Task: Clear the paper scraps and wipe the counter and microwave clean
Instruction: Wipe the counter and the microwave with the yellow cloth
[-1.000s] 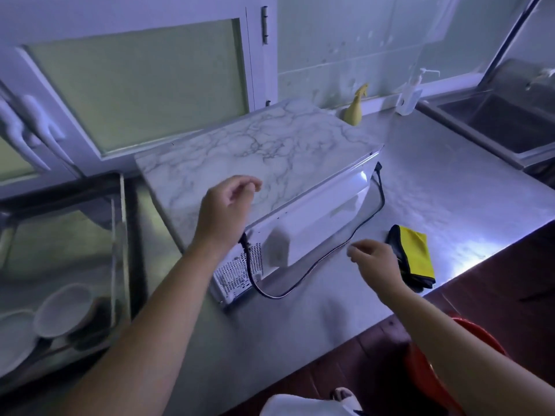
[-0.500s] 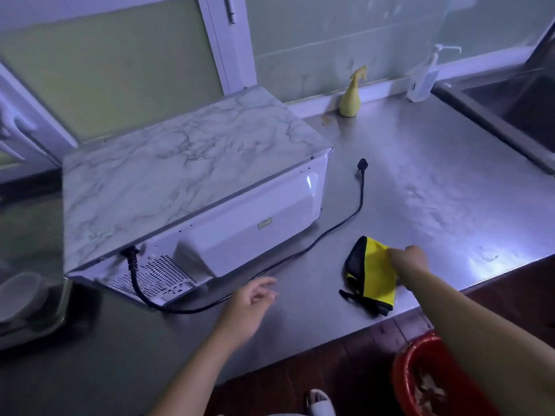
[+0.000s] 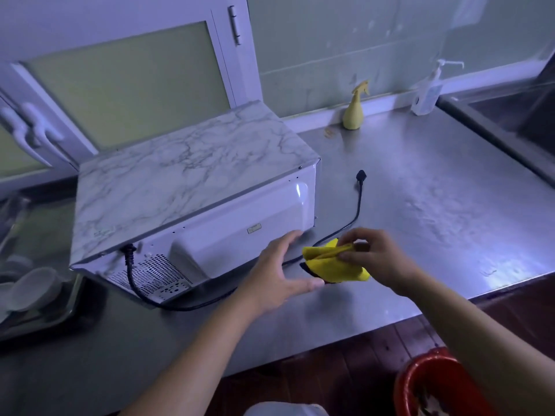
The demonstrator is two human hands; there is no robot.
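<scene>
Steel table (image 3: 435, 211), window behind. Microwave (image 3: 192, 187) on table, back panel toward camera, cord (image 3: 357, 208) unplugged, lying on table. Right hand (image 3: 381, 259) pinching yellow cloth (image 3: 327, 262) just above table. Left hand (image 3: 279, 274) spread, thumb near cloth's dark edge; contact unclear.

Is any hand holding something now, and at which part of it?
The right hand holds the yellow cloth, its fingers pinching the bunched upper folds. The left hand is open beside the cloth and holds nothing.
</scene>
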